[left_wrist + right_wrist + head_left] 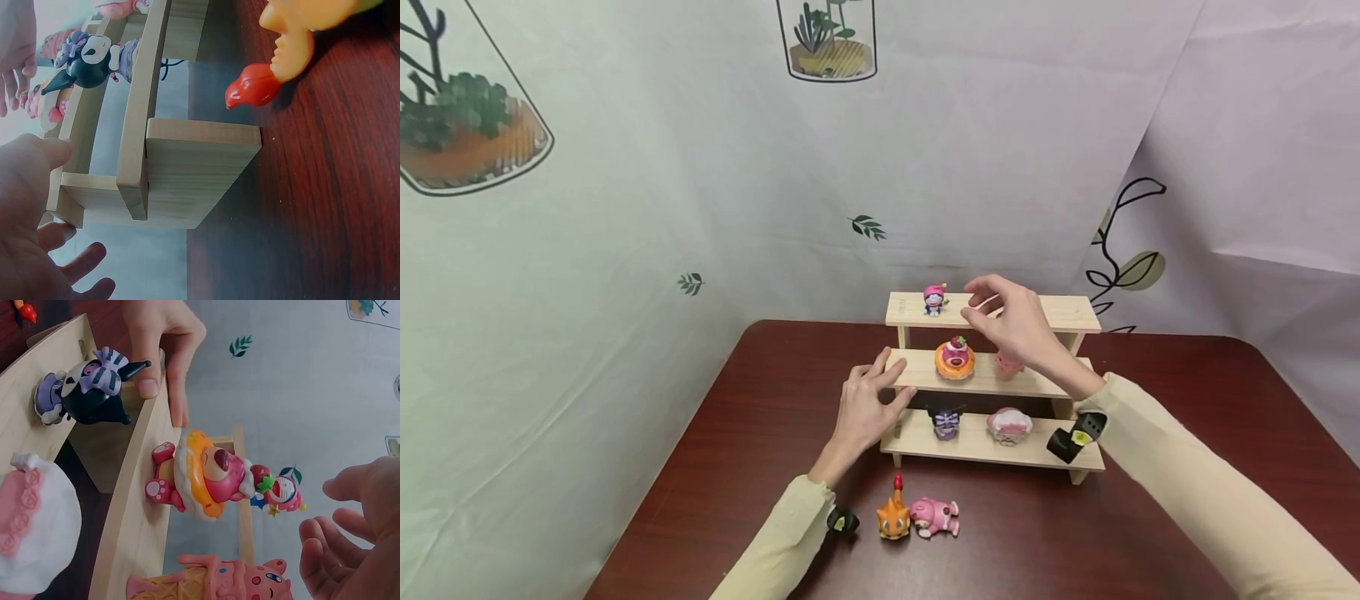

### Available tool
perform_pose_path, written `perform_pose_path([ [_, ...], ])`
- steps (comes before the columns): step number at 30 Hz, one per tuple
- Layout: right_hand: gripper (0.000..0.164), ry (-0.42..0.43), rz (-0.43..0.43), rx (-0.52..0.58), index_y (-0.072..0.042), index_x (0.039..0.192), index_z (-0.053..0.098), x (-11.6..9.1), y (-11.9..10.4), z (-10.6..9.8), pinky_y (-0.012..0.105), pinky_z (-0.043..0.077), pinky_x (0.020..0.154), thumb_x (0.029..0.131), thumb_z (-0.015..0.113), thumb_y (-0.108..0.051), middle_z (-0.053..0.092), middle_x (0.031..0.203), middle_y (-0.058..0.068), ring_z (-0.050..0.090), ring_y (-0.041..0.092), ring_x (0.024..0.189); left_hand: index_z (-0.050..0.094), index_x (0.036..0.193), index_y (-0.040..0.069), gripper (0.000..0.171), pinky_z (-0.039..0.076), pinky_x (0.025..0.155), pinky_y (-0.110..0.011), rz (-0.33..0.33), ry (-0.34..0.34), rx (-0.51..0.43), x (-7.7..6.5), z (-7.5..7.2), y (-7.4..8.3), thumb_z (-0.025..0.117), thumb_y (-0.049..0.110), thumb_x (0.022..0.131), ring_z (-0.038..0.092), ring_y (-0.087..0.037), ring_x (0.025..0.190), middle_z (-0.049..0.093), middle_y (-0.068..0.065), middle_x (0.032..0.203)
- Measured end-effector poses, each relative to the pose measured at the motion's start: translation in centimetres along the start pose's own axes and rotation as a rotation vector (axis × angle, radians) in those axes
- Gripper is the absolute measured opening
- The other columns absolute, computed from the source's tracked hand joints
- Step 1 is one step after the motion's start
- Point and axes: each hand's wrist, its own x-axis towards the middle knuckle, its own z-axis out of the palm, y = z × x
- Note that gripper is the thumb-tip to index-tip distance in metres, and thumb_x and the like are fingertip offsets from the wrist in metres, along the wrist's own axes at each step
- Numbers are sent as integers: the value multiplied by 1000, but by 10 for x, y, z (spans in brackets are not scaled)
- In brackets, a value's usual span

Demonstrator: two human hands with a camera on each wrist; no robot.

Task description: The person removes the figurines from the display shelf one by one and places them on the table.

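My left hand [865, 404] grips the left end of the middle board of a three-tier wooden display shelf [917, 437], thumb in front and fingers at the back. Over the top tier hovers my right hand [1011, 321], fingers loosely bent around nothing. Just left of it stands a small pink-hooded figurine [934, 300]. The middle tier carries a pink bear figurine in an orange doughnut ring [955, 360] and a pink ice-cream-cone figurine [212, 581], partly behind the right hand in the head view. A black-and-purple figurine [87, 390] and a white-and-pink figurine [1009, 425] occupy the bottom tier.
On the dark red-brown table [737, 467], in front of the shelf, are an orange figurine [893, 518] with a red-tipped tail and a pink bear figurine [935, 516] lying down. A pale printed cloth [760, 167] hangs behind and along the left side.
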Motion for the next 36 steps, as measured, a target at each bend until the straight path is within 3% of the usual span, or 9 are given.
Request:
perform_pose_path([
  [36,35,-150,168,-13,1,123,63,29,2,9,43,53,76,92,72,-12,69,102,17,68,31,92,68,131,10,48,42,90,-61,-4,-9,7,0,-2,1,75,32,89,56,-43,110,53,-17,144],
])
